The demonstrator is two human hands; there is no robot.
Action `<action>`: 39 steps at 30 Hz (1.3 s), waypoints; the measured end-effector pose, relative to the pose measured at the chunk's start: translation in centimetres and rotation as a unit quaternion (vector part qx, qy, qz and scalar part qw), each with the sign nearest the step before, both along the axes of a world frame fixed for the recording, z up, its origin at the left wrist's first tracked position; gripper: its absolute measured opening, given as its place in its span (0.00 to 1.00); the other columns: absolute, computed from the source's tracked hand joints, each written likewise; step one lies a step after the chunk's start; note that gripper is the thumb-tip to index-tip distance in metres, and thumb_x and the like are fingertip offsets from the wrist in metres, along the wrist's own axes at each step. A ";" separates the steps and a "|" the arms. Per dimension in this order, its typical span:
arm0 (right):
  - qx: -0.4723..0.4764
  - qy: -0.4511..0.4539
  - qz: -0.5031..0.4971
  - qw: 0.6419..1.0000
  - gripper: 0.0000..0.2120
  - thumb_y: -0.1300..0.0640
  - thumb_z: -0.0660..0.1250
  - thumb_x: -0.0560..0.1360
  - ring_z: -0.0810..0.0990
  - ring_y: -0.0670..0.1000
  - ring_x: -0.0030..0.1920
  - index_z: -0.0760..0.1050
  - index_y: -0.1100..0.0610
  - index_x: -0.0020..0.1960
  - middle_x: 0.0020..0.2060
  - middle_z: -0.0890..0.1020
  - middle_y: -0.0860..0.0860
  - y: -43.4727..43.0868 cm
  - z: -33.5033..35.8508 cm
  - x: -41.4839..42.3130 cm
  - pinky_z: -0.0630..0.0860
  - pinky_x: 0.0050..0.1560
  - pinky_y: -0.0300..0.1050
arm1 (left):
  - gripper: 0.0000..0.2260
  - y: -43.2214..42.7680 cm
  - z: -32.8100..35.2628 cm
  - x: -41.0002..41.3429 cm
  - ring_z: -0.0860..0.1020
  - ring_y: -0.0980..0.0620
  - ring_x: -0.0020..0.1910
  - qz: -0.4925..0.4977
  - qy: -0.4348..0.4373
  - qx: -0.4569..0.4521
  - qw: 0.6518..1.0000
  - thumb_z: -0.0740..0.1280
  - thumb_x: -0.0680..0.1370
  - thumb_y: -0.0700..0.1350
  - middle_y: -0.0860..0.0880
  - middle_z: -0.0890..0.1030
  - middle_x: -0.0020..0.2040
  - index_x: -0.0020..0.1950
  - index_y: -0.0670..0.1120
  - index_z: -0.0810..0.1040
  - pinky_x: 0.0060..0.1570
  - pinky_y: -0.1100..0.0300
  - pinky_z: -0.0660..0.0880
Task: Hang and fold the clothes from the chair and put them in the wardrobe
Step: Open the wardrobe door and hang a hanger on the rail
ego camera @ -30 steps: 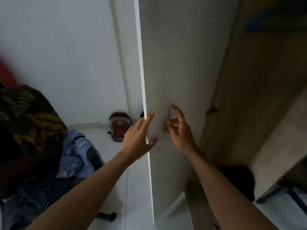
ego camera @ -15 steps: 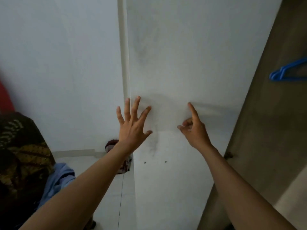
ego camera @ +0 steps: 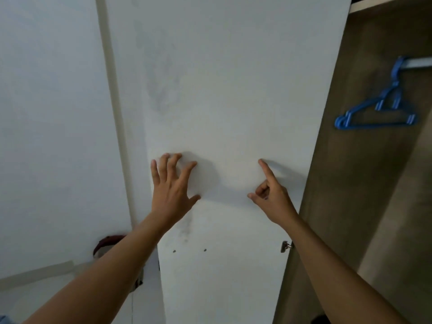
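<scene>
Pressing wardrobe door [ego camera: 233,90]: left hand [ego camera: 171,187] splayed wide, right hand [ego camera: 272,195] index-only, other fingers curled. Blue hangers [ego camera: 374,124] hang right of both.

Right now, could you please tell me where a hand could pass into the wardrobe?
Free: the brown interior between the white door and the blue hangers, and below them. Crowded: up at the rail.
</scene>
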State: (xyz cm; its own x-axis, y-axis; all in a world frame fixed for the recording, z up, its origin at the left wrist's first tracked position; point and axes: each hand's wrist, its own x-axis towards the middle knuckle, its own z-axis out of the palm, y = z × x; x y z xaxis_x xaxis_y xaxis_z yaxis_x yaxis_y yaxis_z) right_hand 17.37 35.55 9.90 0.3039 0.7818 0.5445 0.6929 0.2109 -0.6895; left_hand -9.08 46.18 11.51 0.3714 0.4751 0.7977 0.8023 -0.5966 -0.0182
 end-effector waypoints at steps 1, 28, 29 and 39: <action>-0.002 0.000 0.005 1.000 0.47 0.61 0.75 0.73 0.77 0.52 0.40 0.52 0.29 0.76 0.39 0.76 0.55 -0.2 0.1 0.0 0.76 0.47 0.38 | 0.40 -0.2 0.5 0.4 0.58 0.34 0.75 -0.011 -0.006 0.009 1.000 0.80 0.62 0.58 0.40 0.64 0.72 0.70 0.49 0.72 0.75 0.35 0.47; 0.084 -0.076 -0.199 0.973 0.59 0.49 0.82 0.65 0.57 0.50 0.78 0.45 0.54 0.81 0.80 0.56 0.54 -7.8 18.6 36.9 0.62 0.77 0.50 | 0.41 -8.4 21.9 42.2 0.61 0.43 0.74 -0.249 0.189 0.159 0.936 0.65 0.74 0.66 0.46 0.68 0.74 0.80 0.49 0.56 0.66 0.28 0.28; 0.072 -0.067 -0.188 0.977 0.55 0.56 0.80 0.68 0.57 0.50 0.77 0.45 0.56 0.81 0.79 0.55 0.53 -7.8 19.3 36.2 0.60 0.77 0.48 | 0.42 -8.2 21.7 42.8 0.60 0.43 0.75 -0.247 0.190 0.164 0.936 0.65 0.74 0.67 0.46 0.67 0.75 0.80 0.49 0.53 0.66 0.29 0.27; 0.046 -0.116 -0.203 0.971 0.57 0.63 0.82 0.63 0.61 0.53 0.77 0.50 0.51 0.81 0.79 0.60 0.54 -6.3 18.9 37.4 0.59 0.72 0.37 | 0.43 -7.7 21.7 43.6 0.57 0.48 0.77 -0.255 0.167 0.164 0.938 0.59 0.75 0.71 0.48 0.70 0.73 0.81 0.50 0.47 0.66 0.38 0.20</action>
